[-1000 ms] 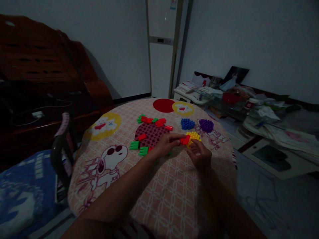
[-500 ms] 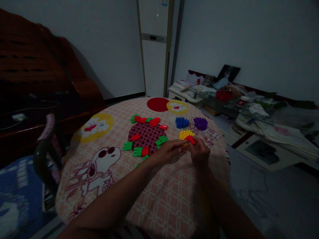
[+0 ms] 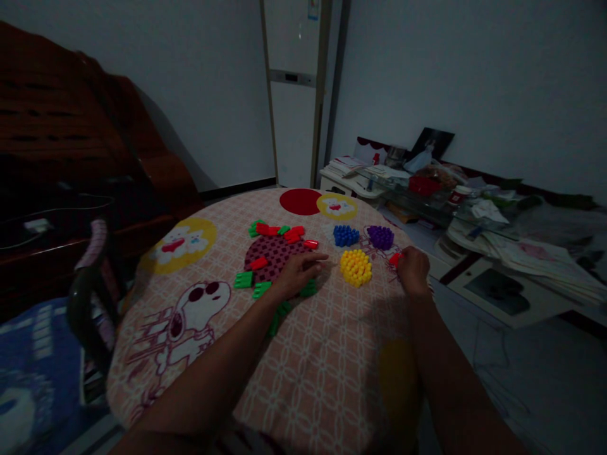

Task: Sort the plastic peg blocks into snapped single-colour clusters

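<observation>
Editor: What has just changed at the cloth-covered table [image 3: 332,366]?

Photographer: The right hand [image 3: 413,270] has shifted toward the table's right edge, its fingers closed on a small red piece [image 3: 394,259]. Half a second ago that piece was beside the yellow cluster [image 3: 355,267], with both hands close in.

Editor: And the left hand [image 3: 294,275]?

Photographer: It has drawn away from the red piece and hovers left of the yellow cluster, fingers spread apart, with nothing visible in its grasp. A green piece [image 3: 308,289] lies just beside it.

Editor: What does that mean for the handling?

Photographer: The red piece appears to be in the right hand's sole control, apart from the yellow cluster. Whether it touches the cloth, I cannot tell.

Editor: What lies farther off?

Photographer: A blue cluster [image 3: 346,236] and a purple cluster [image 3: 380,237] sit side by side, nearer the far right edge. Red pieces [image 3: 294,234] lie around the far side of a dark round print [image 3: 268,253].

Editor: Any brands or wording?

Photographer: None legible. A cup [image 3: 459,194] beyond the right edge bears a label too small to read.
</observation>
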{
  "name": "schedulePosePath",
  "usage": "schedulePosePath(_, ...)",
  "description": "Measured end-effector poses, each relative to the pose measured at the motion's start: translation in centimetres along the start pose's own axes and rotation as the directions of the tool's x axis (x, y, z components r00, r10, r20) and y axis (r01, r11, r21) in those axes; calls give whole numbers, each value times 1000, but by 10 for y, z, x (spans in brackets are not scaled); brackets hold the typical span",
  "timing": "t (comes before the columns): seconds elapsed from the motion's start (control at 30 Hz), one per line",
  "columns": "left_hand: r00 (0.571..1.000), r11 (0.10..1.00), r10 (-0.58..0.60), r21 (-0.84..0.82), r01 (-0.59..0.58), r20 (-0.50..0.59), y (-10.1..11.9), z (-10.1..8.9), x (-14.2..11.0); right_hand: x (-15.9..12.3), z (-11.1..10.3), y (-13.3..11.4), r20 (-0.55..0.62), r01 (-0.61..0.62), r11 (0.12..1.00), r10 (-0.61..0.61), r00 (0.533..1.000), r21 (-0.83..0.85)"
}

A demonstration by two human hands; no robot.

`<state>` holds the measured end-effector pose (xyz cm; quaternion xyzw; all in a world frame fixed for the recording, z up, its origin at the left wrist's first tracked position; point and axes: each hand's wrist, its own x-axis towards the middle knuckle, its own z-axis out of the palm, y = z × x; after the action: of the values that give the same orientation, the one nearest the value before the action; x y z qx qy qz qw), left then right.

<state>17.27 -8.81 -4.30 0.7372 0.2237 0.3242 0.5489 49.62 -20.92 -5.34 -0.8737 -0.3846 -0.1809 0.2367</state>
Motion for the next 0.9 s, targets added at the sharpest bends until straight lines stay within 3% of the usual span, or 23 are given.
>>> schedulePosePath(0.1, 999, 999, 33, 42, -33, 9, -3, -3, 2, 8, 8, -2, -51, 26, 999, -27, 998, -22)
schedulePosePath(0.2, 995, 992, 83, 98, -78, -47, -3, -13, 4, 9, 13, 0, -97, 46, 999, -48, 994, -22)
schedulePosePath(0.3, 988, 987, 70, 156, -48, -139, -3, -31, 7, 4, 16, 4, -62, 46, 999, -48, 997, -26)
schedulePosePath(0.43, 941, 940, 61, 337, 57, -332, -4, -67, 5, -4, 17, 7, -119, 48, 999, -45, 992, 19)
schedulePosePath(0.57, 850, 834, 72, 498, 236, -523, -11, -99, -1, -10, 17, 3, -278, 52, 992, -19, 961, 114)
schedulePosePath(0.7, 798, 696, 59, 598, 399, -600, -23, -116, -7, -24, 21, -16, -316, 251, 949, -182, 931, 193)
schedulePosePath(0.8, 844, 643, -47, 630, 435, -535, -29, -124, -11, -35, 25, -30, -279, 424, 876, -358, 891, 232)
schedulePosePath(0.9, 925, 662, -168, 657, 362, -341, -29, -131, -13, -39, 30, -32, -271, 470, 849, -406, 873, 241)
